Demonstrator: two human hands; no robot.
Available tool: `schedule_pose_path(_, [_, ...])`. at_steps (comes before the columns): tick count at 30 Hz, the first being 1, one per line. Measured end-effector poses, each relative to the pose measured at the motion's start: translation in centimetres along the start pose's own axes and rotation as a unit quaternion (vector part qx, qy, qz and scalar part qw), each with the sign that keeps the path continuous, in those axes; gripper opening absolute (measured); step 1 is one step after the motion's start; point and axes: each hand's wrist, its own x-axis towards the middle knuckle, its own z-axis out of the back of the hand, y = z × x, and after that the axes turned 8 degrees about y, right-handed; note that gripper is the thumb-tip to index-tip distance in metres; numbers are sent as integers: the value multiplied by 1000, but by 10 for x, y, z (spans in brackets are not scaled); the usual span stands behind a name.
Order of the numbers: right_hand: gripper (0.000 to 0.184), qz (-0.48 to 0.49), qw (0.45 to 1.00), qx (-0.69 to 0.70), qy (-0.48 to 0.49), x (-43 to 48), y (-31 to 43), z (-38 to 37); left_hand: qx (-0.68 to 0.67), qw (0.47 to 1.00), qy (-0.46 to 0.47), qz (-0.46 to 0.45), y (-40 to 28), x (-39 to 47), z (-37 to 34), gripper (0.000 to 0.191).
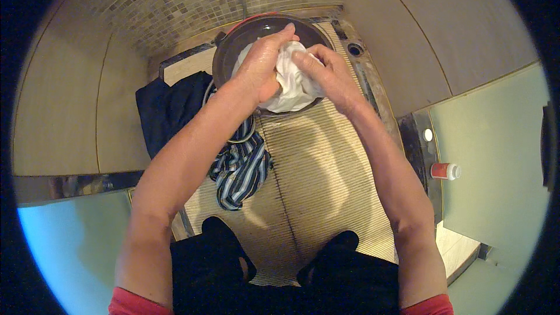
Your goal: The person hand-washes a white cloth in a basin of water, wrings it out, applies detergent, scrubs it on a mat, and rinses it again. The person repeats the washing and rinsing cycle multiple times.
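A wet-looking white cloth [291, 78] is bunched between my two hands, over a round dark basin [227, 57]. My left hand [262, 61] presses along the cloth's left side, its fingers mostly hidden behind. On the right, my right hand [329, 70] grips the cloth with the thumb on top. Part of the cloth hangs down into the basin. Left of the basin lies a dark navy garment [173, 105], and below it a striped cloth [243, 170] in black, white and blue is crumpled on the floor.
A ribbed beige mat [315, 175] covers the floor, with my feet in dark footwear on it. On the right ledge are a red-and-white bottle [445, 171] and a white cap [428, 134]. A drain hole [355, 49] lies right of the basin. Mosaic tile [183, 0] lines the far wall.
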Motion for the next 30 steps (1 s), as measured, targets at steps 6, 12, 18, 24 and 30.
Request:
schedule_pose_path(6, [24, -89, 980, 143, 106, -4, 1, 27, 170, 983, 69, -19, -1, -9, 33, 34])
schedule_pose_path(12, [19, 4, 955, 293, -45, 9, -1, 54, 557, 817, 139, -62, -5, -27, 61, 54])
schedule_pose_path(18, [17, 87, 937, 322, -99, 17, -7, 65, 720, 689, 52, -60, -11, -20, 72, 53])
schedule_pose_path(24, [20, 36, 966, 229, -118, 12, 2, 66, 499, 861, 2, -94, -26, -15, 75, 17])
schedule_pose_path(30, [57, 18, 992, -118, 41, -12, 22, 32, 382, 909, 11, -164, -38, -29, 36, 9])
